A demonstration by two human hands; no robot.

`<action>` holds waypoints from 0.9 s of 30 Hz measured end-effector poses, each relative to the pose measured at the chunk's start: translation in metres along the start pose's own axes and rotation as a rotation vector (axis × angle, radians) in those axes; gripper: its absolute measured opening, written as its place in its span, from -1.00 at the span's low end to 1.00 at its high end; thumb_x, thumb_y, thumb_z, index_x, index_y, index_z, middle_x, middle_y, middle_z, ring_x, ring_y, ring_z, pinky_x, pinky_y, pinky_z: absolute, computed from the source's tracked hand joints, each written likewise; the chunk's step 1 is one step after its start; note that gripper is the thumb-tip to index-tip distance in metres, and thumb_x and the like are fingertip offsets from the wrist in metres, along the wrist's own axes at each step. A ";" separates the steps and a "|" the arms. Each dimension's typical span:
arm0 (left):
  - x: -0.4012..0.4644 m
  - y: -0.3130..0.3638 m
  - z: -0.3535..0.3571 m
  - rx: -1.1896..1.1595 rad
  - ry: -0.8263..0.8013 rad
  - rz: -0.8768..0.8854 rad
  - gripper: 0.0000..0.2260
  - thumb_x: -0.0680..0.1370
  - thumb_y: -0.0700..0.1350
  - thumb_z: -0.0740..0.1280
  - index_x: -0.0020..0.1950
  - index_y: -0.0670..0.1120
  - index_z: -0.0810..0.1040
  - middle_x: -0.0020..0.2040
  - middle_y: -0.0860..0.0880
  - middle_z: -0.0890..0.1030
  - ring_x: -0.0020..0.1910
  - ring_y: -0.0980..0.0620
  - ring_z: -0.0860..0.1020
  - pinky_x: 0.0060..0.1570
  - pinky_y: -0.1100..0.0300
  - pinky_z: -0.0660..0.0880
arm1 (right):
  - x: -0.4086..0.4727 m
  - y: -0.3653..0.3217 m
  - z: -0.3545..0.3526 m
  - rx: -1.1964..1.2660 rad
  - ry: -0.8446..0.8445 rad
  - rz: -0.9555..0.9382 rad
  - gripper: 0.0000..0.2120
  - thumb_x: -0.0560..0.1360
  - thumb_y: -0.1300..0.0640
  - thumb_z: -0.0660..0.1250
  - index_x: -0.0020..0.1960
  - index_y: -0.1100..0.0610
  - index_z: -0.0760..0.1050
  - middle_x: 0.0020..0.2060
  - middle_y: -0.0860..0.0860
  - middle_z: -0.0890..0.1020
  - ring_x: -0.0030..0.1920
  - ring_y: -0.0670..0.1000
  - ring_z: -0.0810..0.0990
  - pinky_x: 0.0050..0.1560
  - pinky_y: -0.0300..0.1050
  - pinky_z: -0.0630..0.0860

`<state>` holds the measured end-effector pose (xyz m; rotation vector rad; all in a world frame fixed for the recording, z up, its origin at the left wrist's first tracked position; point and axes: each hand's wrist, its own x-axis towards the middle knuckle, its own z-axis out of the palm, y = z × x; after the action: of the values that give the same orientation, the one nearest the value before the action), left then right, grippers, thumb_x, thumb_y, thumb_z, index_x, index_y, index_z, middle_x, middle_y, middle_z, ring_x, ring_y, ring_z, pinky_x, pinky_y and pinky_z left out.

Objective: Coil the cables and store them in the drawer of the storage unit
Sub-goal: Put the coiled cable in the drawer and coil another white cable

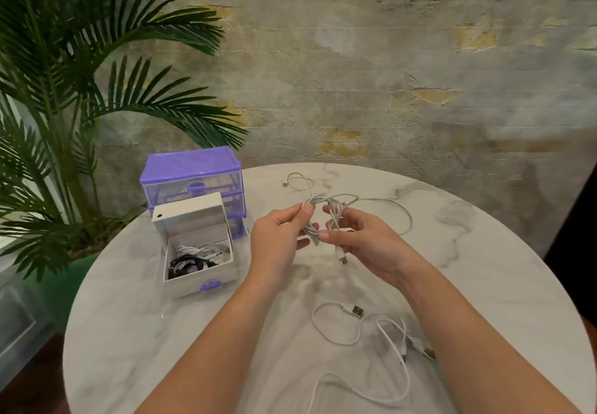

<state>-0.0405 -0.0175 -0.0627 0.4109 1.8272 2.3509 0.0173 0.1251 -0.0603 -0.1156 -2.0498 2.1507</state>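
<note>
Left hand: the left hand point(280, 236) is pinching one side of the white cable point(323, 216), thumb and fingers curled on the bundle.
Right hand: the right hand point(361, 242) grips the other side, fingers wrapped round the loops, a plug dangling just under it.
Where the cable is: held up over the middle of the table point(484, 252), with its loose tail trailing off to the far right and back round to the far edge.
Drawer: the drawer point(197, 252) sits pulled out on the left, in front of the purple storage unit point(193, 171), already holding some black and white cables.
What could go wrong: honestly, that long tail could snag or drag as it gets wound in. The loops look loose too, so I reckon they'd spring apart if either grip slackens.
Count: one cable in hand, looks like two more loose cables point(371, 349) lying near, though they overlap so hard to be sure. One drawer out.
Also there: a plant point(64, 90) on the far left.
</note>
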 end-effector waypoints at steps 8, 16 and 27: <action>-0.001 0.001 0.000 0.113 0.094 0.171 -0.94 0.51 -0.07 0.43 -0.15 0.08 0.65 0.00 -0.15 0.57 -0.06 -0.08 0.66 -0.11 0.04 0.64 | -0.004 -0.005 -0.007 -0.249 0.096 0.038 -0.45 0.29 0.33 0.58 0.19 0.11 0.45 -0.29 0.03 0.63 -0.38 -0.04 0.55 -0.27 -0.17 0.48; 0.003 0.006 -0.006 0.140 0.222 0.297 -0.67 0.52 -0.06 0.42 -0.39 0.28 0.64 -0.02 -0.18 0.56 -0.10 -0.10 0.66 -0.10 0.00 0.63 | -0.003 -0.002 -0.020 -0.591 0.121 0.100 -0.76 0.38 0.33 0.50 -0.03 0.10 0.57 -0.36 0.04 0.56 -0.47 -0.07 0.48 -0.25 -0.11 0.49; 0.012 -0.002 -0.004 0.148 0.035 0.091 -0.82 0.60 -0.09 0.30 0.16 -0.13 0.49 0.07 -0.16 0.60 -0.03 -0.05 0.64 -0.15 0.13 0.64 | 0.002 0.009 -0.025 -0.754 0.270 -0.009 -0.73 0.37 0.28 0.52 -0.33 -0.05 0.60 -0.34 -0.02 0.44 -0.34 -0.03 0.42 -0.27 -0.15 0.46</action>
<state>-0.0532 -0.0178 -0.0637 0.4824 2.0481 2.3020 0.0193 0.1491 -0.0701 -0.4532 -2.5369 1.1629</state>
